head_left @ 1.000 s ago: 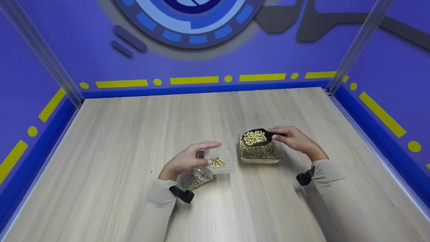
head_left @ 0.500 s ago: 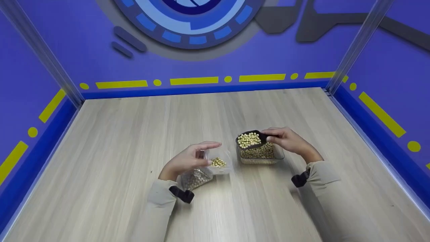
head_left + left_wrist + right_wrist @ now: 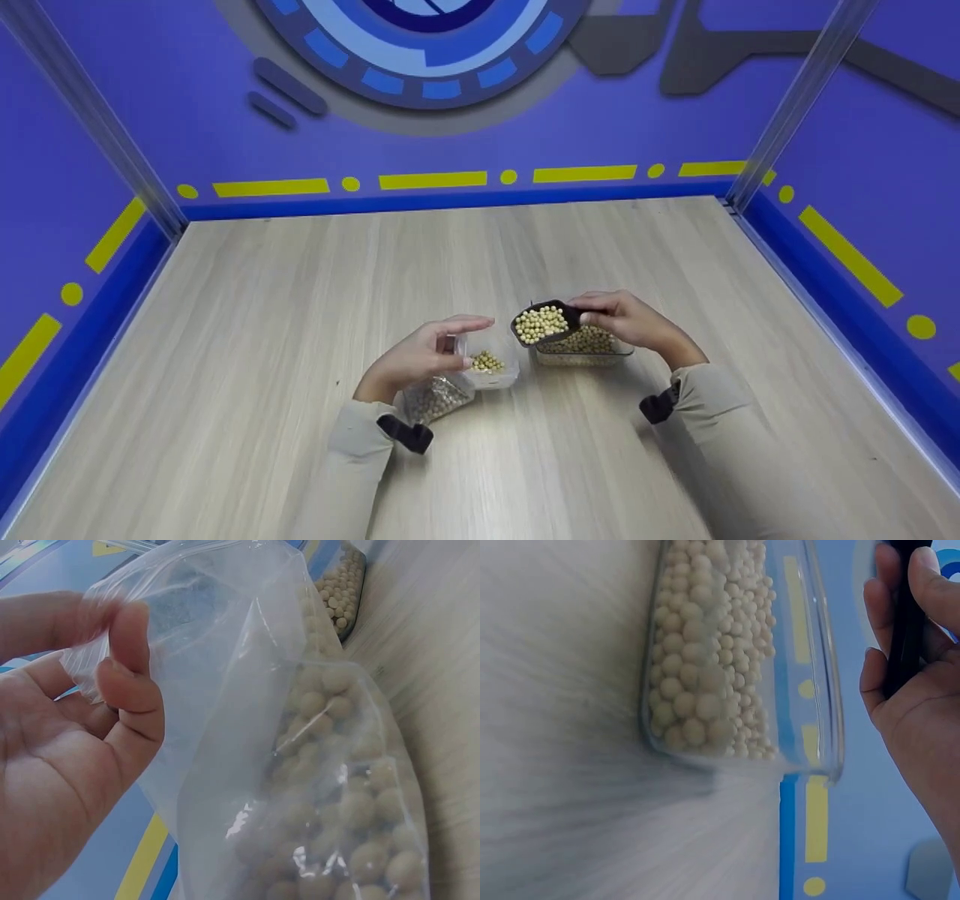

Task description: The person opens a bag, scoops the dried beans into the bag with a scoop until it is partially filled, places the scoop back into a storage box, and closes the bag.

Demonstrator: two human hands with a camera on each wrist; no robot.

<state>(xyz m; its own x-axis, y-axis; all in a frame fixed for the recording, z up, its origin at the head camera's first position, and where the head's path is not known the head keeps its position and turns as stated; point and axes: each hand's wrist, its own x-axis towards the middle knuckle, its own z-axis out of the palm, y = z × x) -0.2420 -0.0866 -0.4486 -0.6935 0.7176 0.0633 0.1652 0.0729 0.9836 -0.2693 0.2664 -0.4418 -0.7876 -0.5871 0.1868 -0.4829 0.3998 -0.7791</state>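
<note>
My left hand (image 3: 420, 356) holds a clear plastic zip bag (image 3: 217, 712) by its rim, fingers curled at the edge. Its mouth stands open and round pale-yellow beans, like soybeans, lie inside. In my right hand (image 3: 626, 322) is the handle of a black scoop (image 3: 572, 322), heaped with the same beans (image 3: 541, 324). The scoop hangs in the air between the bag and a glass container (image 3: 581, 361), over the container's left edge. That container is partly filled with beans (image 3: 697, 652). In the right wrist view only the scoop's handle (image 3: 907, 630) shows.
A pale wood-grain table (image 3: 300, 300) lies under everything. Blue printed panels (image 3: 450, 150) with yellow marks enclose it at the back and both sides. Black wrist cameras (image 3: 405, 433) sit on both sleeves.
My right hand has carried the loaded scoop left and slightly down, from above the glass container towards the bag. The left hand and the bag have stayed nearly still.
</note>
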